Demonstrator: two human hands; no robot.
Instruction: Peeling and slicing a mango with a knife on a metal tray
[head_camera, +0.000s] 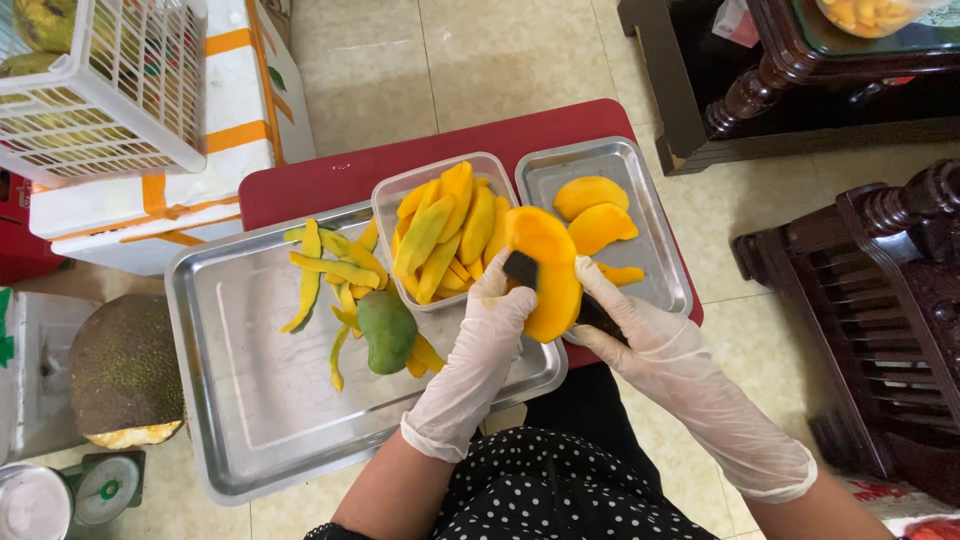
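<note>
My left hand (490, 330), in a white glove, holds a peeled orange mango (545, 270) above the edge of the trays. My right hand (640, 335), also gloved, grips a black-handled knife (600, 318) whose dark blade (520, 268) lies across the mango. Behind the mango stands a clear plastic tub (385, 200) full of yellow mango slices (445, 235). A green unpeeled mango (386, 330) lies on the large steel tray (250, 400) among strips of peel (325, 275).
A small steel tray (655, 270) holds mango halves (595, 210) on a red stool (330, 180). A white basket (110, 90) sits on a foam box at left. A cut jackfruit (125, 370) and a scale (105, 487) are lower left. Dark wooden furniture (880, 280) stands right.
</note>
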